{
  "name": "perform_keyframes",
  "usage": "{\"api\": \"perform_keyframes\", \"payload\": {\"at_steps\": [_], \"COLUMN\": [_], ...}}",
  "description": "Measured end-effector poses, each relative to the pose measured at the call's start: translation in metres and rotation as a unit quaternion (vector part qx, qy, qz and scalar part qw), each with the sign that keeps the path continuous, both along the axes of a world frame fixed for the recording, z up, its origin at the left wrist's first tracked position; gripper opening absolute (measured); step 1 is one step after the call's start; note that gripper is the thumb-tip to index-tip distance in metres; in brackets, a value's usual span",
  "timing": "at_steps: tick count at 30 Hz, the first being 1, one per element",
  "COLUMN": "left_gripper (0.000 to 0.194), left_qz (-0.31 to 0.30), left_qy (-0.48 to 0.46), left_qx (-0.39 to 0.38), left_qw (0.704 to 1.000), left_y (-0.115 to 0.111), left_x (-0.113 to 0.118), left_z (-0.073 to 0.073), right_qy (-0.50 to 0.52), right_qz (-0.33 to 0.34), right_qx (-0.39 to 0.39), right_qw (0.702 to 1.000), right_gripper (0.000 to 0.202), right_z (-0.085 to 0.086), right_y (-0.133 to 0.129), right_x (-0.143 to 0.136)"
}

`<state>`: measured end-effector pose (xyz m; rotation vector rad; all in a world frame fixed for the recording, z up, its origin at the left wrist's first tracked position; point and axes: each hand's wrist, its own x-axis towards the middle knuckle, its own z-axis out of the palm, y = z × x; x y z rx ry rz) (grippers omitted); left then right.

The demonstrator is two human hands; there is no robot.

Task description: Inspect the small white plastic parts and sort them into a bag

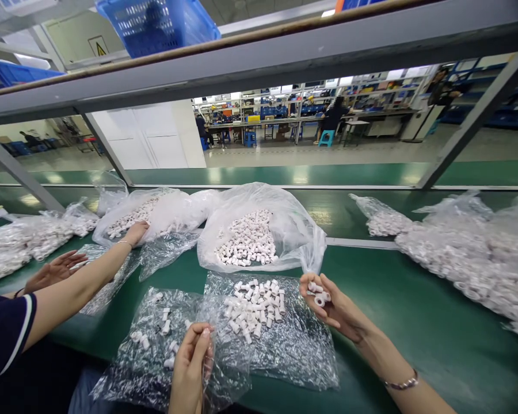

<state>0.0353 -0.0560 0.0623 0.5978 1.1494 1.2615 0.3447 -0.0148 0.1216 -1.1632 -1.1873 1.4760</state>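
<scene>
Left hand pinching bag left of pile; right hand, opposite, cupping pieces; apparently gathering, next needing steady bag.

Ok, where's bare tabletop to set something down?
A broad bare patch of green table lies between the right hand and the bagged parts at far right. Crowded: the left, with a co-worker's arms and bags; the middle, with white parts and clear plastic by the left hand.
</scene>
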Motion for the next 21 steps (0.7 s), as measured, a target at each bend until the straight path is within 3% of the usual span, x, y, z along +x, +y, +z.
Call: {"api": "perform_keyframes", "payload": {"at_steps": [3,5,8,11,14,18,21], "left_gripper": [0.047,0.049,0.050,0.049,0.048,0.047,0.048], "left_qz": [0.001,0.005,0.008,0.004,0.000,0.005,0.010], "left_qy": [-0.003,-0.002,0.000,0.003,0.001,-0.004,-0.002], "left_qx": [-0.004,-0.005,-0.009,-0.010,-0.002,0.008,0.007], "left_qw": [1.000,1.000,1.000,1.000,1.000,1.000,1.000], "left_y": [0.000,-0.001,-0.001,-0.001,-0.001,0.000,0.000], "left_x": [0.000,0.000,0.000,0.000,0.000,0.000,0.001], "left_z": [0.001,0.003,0.004,0.003,0.001,0.001,0.002], "right_qy": [-0.151,-0.300,-0.465,-0.508,-0.447,-0.166,-0.035], "right_qz": [0.020,0.042,0.088,0.099,0.065,0.017,-0.014], "right_qx": [0.050,0.128,0.203,0.217,0.178,0.048,0.003], "right_qw": [0.987,0.944,0.857,0.828,0.874,0.985,0.999], "right_gripper": [0.038,0.028,0.019,0.019,0.018,0.035,0.039], "right_z": [-0.007,-0.015,-0.026,-0.031,-0.026,-0.010,-0.005], "right_y": [-0.001,-0.002,-0.005,-0.007,-0.005,0.000,0.005], "right_x": [-0.005,-0.010,-0.015,-0.015,-0.013,-0.008,-0.006]}}
